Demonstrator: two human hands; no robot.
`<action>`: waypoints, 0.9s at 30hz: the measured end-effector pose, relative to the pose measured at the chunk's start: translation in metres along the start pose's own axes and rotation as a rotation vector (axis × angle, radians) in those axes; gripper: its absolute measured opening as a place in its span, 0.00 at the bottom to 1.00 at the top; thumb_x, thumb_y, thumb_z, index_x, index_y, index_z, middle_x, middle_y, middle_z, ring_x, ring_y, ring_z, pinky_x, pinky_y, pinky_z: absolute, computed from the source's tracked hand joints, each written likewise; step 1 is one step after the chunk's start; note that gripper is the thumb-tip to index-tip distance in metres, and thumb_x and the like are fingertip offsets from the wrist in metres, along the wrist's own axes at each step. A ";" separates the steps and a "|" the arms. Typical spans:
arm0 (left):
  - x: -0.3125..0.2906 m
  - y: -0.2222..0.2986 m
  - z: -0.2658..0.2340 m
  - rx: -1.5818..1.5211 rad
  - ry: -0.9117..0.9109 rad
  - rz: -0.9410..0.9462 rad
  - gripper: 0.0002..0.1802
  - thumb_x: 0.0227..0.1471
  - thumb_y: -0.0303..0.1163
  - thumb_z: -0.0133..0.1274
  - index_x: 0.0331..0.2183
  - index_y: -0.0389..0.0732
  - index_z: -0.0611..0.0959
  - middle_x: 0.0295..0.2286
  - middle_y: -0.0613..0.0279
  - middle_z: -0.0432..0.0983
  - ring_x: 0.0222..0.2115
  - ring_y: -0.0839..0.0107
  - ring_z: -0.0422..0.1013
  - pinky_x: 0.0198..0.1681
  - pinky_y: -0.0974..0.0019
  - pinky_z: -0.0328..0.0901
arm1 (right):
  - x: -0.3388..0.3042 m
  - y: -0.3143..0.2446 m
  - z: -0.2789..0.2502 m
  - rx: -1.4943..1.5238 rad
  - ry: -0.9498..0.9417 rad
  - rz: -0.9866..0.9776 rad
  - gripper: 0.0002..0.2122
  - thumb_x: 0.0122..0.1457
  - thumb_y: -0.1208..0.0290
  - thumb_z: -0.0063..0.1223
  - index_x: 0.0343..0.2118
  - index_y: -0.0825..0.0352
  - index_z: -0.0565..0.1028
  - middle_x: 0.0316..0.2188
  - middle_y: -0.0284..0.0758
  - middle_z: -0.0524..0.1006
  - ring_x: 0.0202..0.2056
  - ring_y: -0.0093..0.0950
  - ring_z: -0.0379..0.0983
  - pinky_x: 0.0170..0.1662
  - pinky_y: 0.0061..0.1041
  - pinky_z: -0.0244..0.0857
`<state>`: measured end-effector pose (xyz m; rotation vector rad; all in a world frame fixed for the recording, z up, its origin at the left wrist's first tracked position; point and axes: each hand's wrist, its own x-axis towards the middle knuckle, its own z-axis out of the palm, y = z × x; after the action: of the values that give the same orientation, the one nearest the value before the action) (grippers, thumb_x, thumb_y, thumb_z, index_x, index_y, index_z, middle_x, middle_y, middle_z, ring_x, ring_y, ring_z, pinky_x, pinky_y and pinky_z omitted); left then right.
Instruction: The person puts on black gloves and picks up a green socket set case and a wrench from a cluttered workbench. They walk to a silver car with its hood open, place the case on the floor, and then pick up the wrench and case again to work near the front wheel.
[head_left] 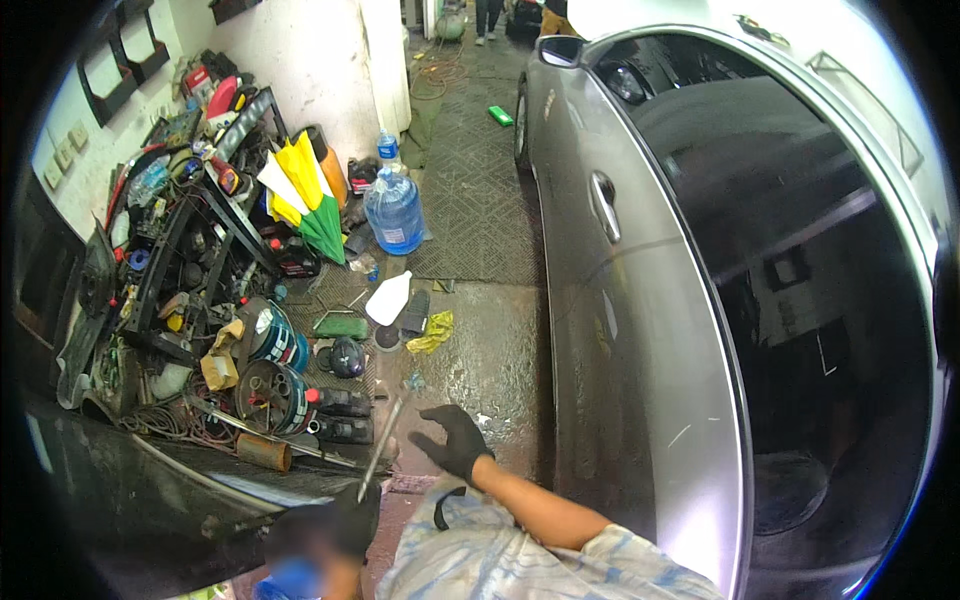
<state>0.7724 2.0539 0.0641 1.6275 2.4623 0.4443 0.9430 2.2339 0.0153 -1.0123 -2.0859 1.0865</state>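
My left hand [357, 522], in a black glove, is closed around the lower end of a long thin metal rod [381, 450]. The rod slants up and to the right, its far end over the floor. Blur and the dark glove hide most of the fingers and the grip. My right hand [455, 443], also black-gloved, is empty, thumb and fingers apart, just right of the rod without touching it. Below it, a curved black strip [447, 508] lies against my pale blue-and-white clothing [480, 550].
A silver-grey car [640, 330] fills the right side. A dark glossy panel [130, 500] lies close at lower left. Along the left wall are heaped parts, buckets [272, 395], a folded umbrella [305, 195] and a blue water jug [395, 212]. A white bottle [389, 298] and yellow cloth [432, 333] lie ahead.
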 end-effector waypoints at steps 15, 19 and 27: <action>0.539 0.225 0.022 -0.496 0.309 0.497 0.20 0.45 0.29 0.61 0.43 0.35 0.78 0.41 0.49 0.71 0.44 0.53 0.68 0.48 0.57 0.63 | 0.511 0.132 -0.146 0.675 0.110 0.537 0.16 0.62 0.55 0.49 0.34 0.67 0.72 0.22 0.31 0.69 0.24 0.23 0.63 0.28 0.27 0.60; 0.678 0.245 0.060 -0.554 0.447 0.393 0.20 0.46 0.27 0.61 0.43 0.34 0.78 0.39 0.48 0.70 0.40 0.53 0.68 0.44 0.57 0.64 | 0.652 0.151 -0.172 0.381 0.012 0.461 0.24 0.60 0.49 0.46 0.38 0.73 0.71 0.31 0.52 0.74 0.36 0.43 0.71 0.41 0.41 0.63; 0.947 0.257 0.124 -0.899 0.564 0.133 0.09 0.58 0.30 0.45 0.26 0.39 0.70 0.27 0.62 0.64 0.29 0.69 0.62 0.32 0.65 0.60 | 0.893 0.240 -0.183 0.178 0.069 0.510 0.23 0.57 0.53 0.46 0.38 0.75 0.72 0.34 0.58 0.74 0.41 0.50 0.74 0.41 0.42 0.65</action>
<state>0.6563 3.0358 0.0622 1.3436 1.8970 1.8990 0.6770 3.1378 0.0279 -1.5110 -1.6776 1.4265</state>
